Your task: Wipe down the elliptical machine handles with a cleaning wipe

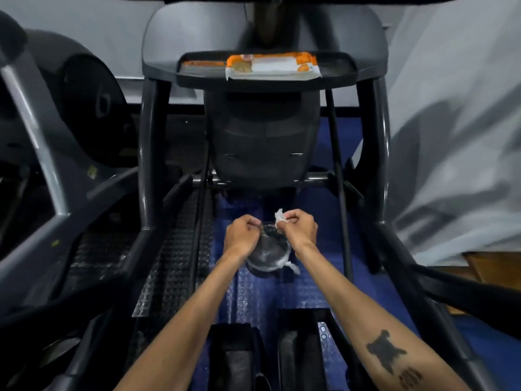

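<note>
**Wipe in hand, handles off to either side**

Both hands are held out low over the blue floor between the machine's frame. The right hand (300, 227) is curled and pinches a crumpled white wipe (280, 216) at its fingertips; the left hand (243, 234) is curled too, apparently gripping the rim of a clear plastic bag (267, 255) that hangs between the two hands — how firmly, I cannot tell. A second scrap of white shows at the bag's lower right.

The wipe pack (272, 66) lies on the console tray (335, 69), well ahead and above.

The handles run as long dark uprights — the left bar (147, 153) and right bar (379, 153) — roughly vertical, flanking the hands. The wipe sits in the right hand, so the right bar looks the nearer reach, up and outward.
</note>
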